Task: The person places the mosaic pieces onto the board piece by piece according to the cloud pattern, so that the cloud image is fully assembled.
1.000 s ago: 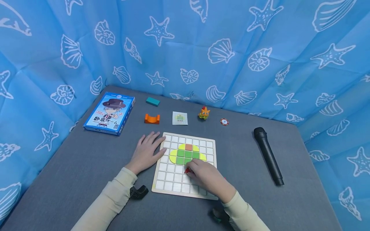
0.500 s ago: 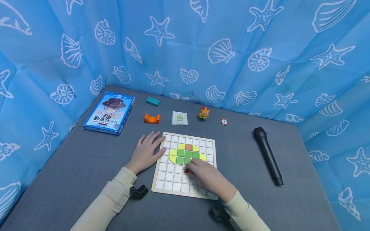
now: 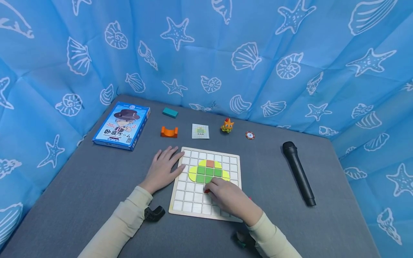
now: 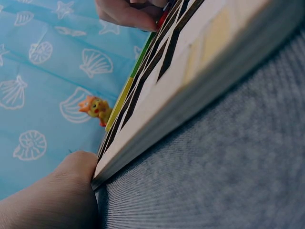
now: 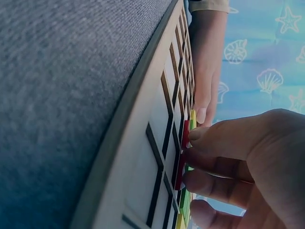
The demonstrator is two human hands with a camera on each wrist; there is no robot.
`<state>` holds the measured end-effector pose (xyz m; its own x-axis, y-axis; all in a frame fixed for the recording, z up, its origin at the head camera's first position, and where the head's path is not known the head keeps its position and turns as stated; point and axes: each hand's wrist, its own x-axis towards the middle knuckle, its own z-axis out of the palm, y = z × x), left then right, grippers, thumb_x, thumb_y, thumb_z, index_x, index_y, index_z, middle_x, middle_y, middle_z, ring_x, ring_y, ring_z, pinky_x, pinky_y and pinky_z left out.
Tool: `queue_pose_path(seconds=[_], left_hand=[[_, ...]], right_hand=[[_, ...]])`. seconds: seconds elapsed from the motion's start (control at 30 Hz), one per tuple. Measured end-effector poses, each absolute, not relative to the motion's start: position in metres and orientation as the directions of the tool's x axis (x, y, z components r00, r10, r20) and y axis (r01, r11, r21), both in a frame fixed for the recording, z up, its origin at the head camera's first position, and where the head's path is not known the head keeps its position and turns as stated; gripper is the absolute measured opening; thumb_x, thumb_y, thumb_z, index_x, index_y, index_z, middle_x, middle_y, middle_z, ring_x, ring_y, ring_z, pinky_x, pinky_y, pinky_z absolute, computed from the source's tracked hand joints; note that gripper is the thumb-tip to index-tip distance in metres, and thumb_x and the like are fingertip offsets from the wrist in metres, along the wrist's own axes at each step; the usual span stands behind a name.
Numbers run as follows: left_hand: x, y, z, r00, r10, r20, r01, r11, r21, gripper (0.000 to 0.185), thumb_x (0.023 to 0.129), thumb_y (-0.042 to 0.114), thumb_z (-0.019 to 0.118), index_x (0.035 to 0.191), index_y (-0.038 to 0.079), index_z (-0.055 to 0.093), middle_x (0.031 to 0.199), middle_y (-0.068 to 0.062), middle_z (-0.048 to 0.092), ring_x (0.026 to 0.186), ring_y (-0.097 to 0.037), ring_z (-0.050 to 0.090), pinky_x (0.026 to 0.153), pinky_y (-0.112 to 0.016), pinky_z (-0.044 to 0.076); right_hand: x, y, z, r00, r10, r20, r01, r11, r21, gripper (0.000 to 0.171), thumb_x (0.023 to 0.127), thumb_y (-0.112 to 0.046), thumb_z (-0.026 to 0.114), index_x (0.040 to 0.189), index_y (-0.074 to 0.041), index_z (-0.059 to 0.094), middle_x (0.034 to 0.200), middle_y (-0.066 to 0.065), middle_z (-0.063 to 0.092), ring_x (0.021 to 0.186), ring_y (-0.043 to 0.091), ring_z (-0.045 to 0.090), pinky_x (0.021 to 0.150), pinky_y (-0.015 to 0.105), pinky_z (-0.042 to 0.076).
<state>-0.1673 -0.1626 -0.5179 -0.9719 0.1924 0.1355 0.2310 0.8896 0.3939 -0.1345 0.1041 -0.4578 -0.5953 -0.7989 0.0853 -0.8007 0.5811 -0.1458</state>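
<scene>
A white gridded board (image 3: 193, 207) with a pale wooden rim lies on the grey table. Yellow, green and one brownish-orange tile (image 3: 210, 163) form a rounded shape on it. My right hand (image 3: 228, 196) is over the board just below the green tiles (image 3: 209, 171), its thumb and fingers pinching a red tile (image 5: 186, 133). Another red tile (image 5: 180, 172) lies beside it in the right wrist view, under the fingers. With fingers spread and straight, my left hand (image 3: 162, 171) rests at the board's left edge, the thumb and index fingertips touching the rim.
Behind the board are a pattern card (image 3: 200, 131), an orange arched block (image 3: 169, 132), a teal block (image 3: 170, 112), a small orange-and-yellow figurine (image 3: 227, 125) and a poker chip (image 3: 250, 135). A blue game box (image 3: 122, 125) lies left, a black microphone (image 3: 299, 173) right.
My right fingers have shifted very slightly to the left at the red tile, which shows a little less. The left hand stays in place.
</scene>
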Motion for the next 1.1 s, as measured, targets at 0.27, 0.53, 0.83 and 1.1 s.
queue_pose_path(seconds=[0.27, 0.53, 0.83, 1.1], left_hand=[[-0.168, -0.163, -0.519, -0.972, 0.188, 0.144, 0.231, 0.891, 0.39, 0.057, 0.096, 0.053, 0.045, 0.146, 0.026, 0.042, 0.153, -0.007, 0.036, 0.145, -0.028, 0.023, 0.116, -0.056, 0.013], [-0.167, -0.161, -0.517, -0.972, 0.193, 0.137, 0.232, 0.888, 0.398, 0.057, 0.096, 0.052, 0.046, 0.146, 0.025, 0.042, 0.152, -0.008, 0.036, 0.144, -0.029, 0.023, 0.116, -0.056, 0.012], [-0.167, -0.162, -0.518, -0.973, 0.184, 0.142, 0.226, 0.892, 0.391, 0.056, 0.096, 0.053, 0.046, 0.145, 0.026, 0.043, 0.153, -0.007, 0.036, 0.144, -0.03, 0.023, 0.115, -0.057, 0.013], [-0.167, -0.162, -0.518, -0.972, 0.191, 0.135, 0.229, 0.892, 0.389, 0.056, 0.096, 0.053, 0.045, 0.145, 0.026, 0.042, 0.153, -0.007, 0.035, 0.145, -0.029, 0.022, 0.115, -0.056, 0.013]], right_hand=[[-0.128, 0.109, -0.447, -0.631, -0.772, 0.079, -0.772, 0.615, -0.161, 0.019, 0.09, -0.017, 0.066, 0.109, -0.017, 0.064, 0.095, -0.007, 0.061, 0.079, 0.005, 0.055, 0.069, 0.025, 0.052], [-0.127, 0.151, -0.435, -0.751, -0.653, 0.097, -0.659, 0.735, -0.158, 0.022, 0.088, -0.018, 0.069, 0.109, -0.015, 0.064, 0.097, -0.005, 0.062, 0.077, 0.004, 0.053, 0.064, 0.025, 0.05], [-0.117, 0.19, -0.434, -0.846, -0.529, -0.058, -0.504, 0.831, -0.234, 0.026, 0.084, -0.02, 0.074, 0.108, -0.014, 0.065, 0.091, -0.006, 0.06, 0.072, 0.003, 0.049, 0.06, 0.023, 0.045], [-0.11, 0.208, -0.439, -0.896, -0.369, -0.248, -0.311, 0.919, -0.242, 0.039, 0.077, -0.025, 0.081, 0.111, -0.016, 0.064, 0.093, -0.007, 0.058, 0.077, 0.006, 0.052, 0.066, 0.029, 0.047]])
